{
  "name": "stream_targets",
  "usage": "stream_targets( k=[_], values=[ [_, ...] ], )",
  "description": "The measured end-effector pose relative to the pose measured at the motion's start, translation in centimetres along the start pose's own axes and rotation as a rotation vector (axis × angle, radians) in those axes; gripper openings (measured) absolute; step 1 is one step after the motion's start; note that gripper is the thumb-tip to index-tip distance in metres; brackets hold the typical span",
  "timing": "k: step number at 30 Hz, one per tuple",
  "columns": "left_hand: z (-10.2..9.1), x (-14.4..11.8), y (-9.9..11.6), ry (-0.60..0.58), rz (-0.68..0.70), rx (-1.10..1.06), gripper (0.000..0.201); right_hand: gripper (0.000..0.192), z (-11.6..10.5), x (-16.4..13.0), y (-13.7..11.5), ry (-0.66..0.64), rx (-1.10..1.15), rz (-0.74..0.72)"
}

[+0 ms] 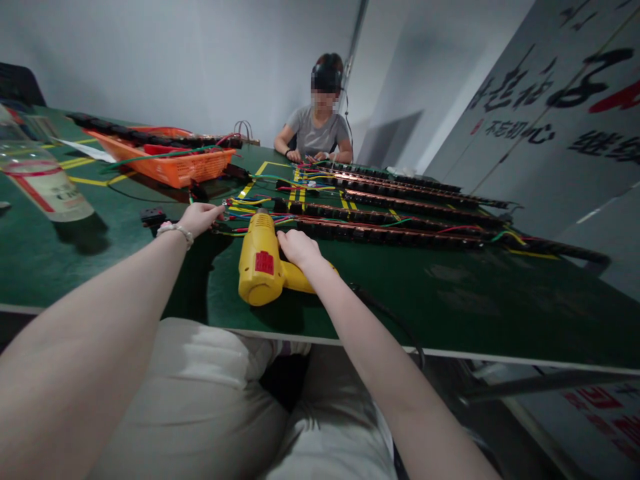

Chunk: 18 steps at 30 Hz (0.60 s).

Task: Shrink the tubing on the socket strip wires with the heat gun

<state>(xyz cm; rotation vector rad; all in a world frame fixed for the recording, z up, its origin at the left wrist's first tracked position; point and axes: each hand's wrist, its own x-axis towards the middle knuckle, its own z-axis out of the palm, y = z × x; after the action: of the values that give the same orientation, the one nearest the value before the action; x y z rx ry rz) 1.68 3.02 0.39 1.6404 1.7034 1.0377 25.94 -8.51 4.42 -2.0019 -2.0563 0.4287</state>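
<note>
Clear plastic bottle point(43, 180) lies at far left on the green table point(475, 300), with the orange mesh basket point(175, 167) behind it. Your left hand point(200, 217) pinches the coloured wire ends point(235, 220) of the long black power strips point(390, 233). Just right of it, your right hand point(299, 248) grips the yellow plastic heat gun point(260, 263), nozzle toward the wires.

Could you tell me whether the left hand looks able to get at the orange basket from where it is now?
Probably yes: the left hand rests at the wire ends, and only bare green table and a loose black cable lie before the orange basket.
</note>
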Motion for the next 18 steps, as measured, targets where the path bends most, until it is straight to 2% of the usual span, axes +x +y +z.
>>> stream_targets(
  k=[11, 18],
  values=[
    [-0.5, -1.5, 1.3, -0.005, -0.027, 0.106, 0.04, 0.046, 2.1, 0.5, -5.1, -0.046, 0.072, -0.129],
    [-0.7, -1.8, 1.2, -0.008, -0.019, 0.122, 0.041, 0.047, 2.6, 0.9, -5.7, -0.068, 0.092, -0.129]
  ],
)
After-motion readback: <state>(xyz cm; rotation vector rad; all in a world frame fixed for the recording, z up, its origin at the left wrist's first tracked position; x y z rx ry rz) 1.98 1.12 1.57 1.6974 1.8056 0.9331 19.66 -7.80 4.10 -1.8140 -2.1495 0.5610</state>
